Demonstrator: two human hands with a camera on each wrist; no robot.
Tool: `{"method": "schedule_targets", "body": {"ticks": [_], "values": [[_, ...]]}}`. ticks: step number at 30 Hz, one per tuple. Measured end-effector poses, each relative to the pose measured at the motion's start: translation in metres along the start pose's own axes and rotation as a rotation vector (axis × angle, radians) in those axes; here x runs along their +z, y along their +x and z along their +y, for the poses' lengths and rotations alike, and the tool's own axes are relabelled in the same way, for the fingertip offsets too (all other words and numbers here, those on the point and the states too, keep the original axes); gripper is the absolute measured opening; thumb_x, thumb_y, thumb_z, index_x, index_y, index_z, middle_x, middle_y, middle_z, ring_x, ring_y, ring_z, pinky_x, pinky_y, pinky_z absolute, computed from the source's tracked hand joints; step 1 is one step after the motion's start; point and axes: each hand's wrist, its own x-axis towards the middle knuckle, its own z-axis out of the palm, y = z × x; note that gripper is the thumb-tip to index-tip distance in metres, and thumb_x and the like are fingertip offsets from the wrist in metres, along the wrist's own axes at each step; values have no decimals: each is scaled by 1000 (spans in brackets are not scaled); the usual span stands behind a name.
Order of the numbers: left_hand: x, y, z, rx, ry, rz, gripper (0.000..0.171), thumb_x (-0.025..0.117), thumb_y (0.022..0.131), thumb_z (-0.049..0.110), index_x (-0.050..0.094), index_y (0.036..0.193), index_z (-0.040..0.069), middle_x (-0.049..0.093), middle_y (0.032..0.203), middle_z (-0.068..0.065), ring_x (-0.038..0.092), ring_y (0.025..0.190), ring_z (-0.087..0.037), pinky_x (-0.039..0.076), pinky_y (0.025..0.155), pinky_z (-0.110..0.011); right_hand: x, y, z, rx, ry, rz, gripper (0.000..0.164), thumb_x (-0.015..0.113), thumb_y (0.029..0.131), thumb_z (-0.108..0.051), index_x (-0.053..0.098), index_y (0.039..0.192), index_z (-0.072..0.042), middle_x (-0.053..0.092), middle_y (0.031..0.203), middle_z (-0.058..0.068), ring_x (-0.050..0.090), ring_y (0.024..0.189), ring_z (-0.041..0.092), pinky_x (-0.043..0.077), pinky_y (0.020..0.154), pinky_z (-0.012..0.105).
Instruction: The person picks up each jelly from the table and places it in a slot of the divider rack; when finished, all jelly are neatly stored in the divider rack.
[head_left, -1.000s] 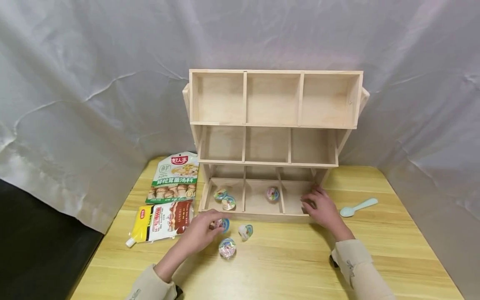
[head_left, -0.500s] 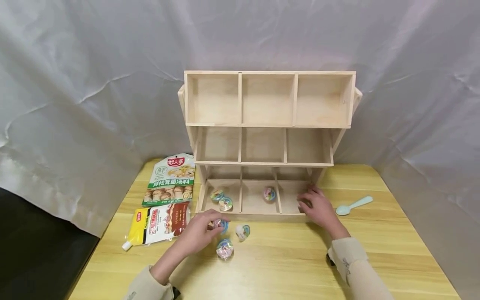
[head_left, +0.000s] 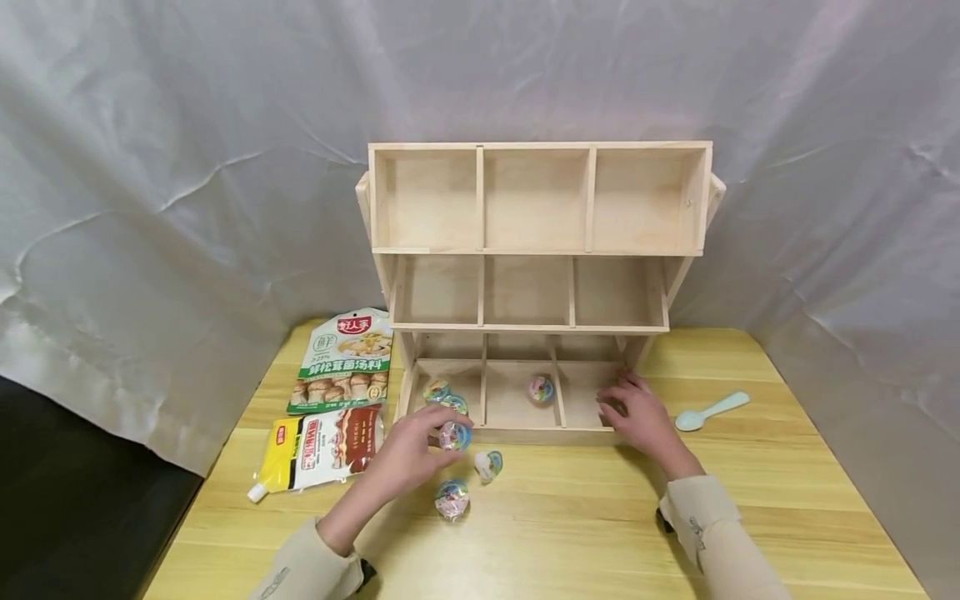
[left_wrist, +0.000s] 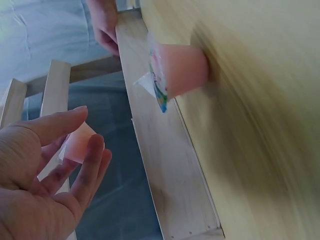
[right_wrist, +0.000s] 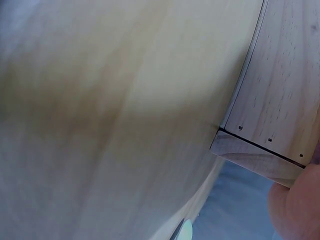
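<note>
My left hand (head_left: 408,454) pinches a small jelly cup (head_left: 455,437) between thumb and fingers, just in front of the lower left compartment of a wooden rack (head_left: 540,252). In the left wrist view, pink jelly shows through this cup (left_wrist: 79,144). Two jelly cups (head_left: 437,390) lie in that compartment, partly behind the fingers, and one jelly cup (head_left: 540,388) lies in the middle one. On the table are a pink jelly cup (head_left: 452,499) and a whitish jelly cup (head_left: 488,467) tipped on its side. My right hand (head_left: 637,417) grips the right end of the rack's bottom tray.
Left of the rack lie a mushroom soup pouch (head_left: 341,362) and a yellow-and-white spouted pouch (head_left: 318,448). A pale blue spoon (head_left: 712,412) lies on the table (head_left: 585,525) to the right. Grey cloth (head_left: 187,167) hangs behind and at both sides.
My left hand has lifted the jelly cup off the table and moved it slightly forward, toward the lower left compartment. My right hand keeps its place on the rack. The head view has shifted slightly.
</note>
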Motion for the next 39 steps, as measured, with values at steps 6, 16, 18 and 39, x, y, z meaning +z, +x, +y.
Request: {"method": "schedule_targets", "body": {"ticks": [6,16,18,39], "values": [[12,18,7,36,-56,7,43,88,80,9,74,118,20,72,121,1,69,101,-17,60,81,-23,1,-1,1,-2,-7,5,21,68,96,-15,76,112,-2,65,134,29,41,141,50,41,110,69],[25,48,6,50,-48,-6,44,86,85,17,71,125,18,73,119,-1,68,94,-17,59,80,-28,1,-1,-2,-7,-7,-4,20,69,96,-13,76,112,-3,65,134,28,42,141,51,41,110,69],[27,53,4,49,-64,-9,44,87,84,17,71,125,18,73,114,-1,67,86,-16,58,72,-23,0,-1,-2,-4,-6,-3,20,69,96,-13,76,112,-3,65,134,28,42,141,50,41,110,68],[54,82,-4,44,-31,-61,46,85,87,22,69,129,15,73,117,-4,64,83,-11,55,68,-20,0,-1,0,11,-12,-7,21,69,97,-16,76,113,-4,66,134,27,42,140,51,42,109,69]]}}
